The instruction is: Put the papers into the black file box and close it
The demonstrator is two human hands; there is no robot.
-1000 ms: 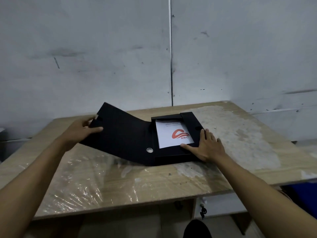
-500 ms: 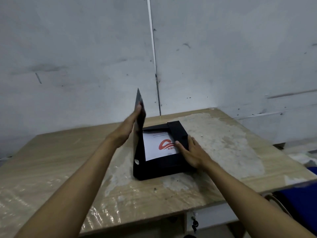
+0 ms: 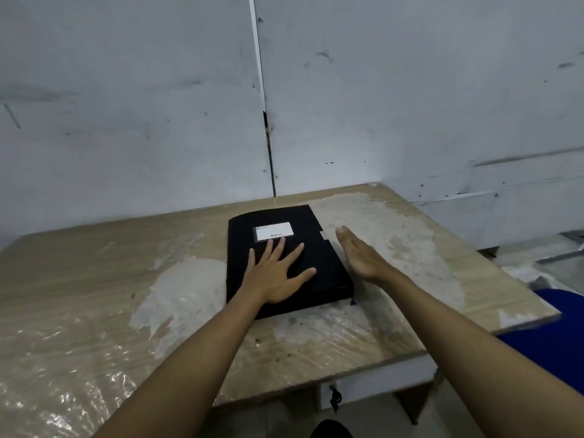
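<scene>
Your main risk is the lid of the black file box (image 3: 319,248) springing back up if you lift your palm before the closure flap catches (only a small pale tab shows at its right edge). The box lies flat and shut on the table (image 3: 94,263). Your left hand (image 3: 278,276) rests spread on the lid, gripping nothing. Your right hand (image 3: 360,254) hovers just beside the box's right edge, open and empty.
</scene>
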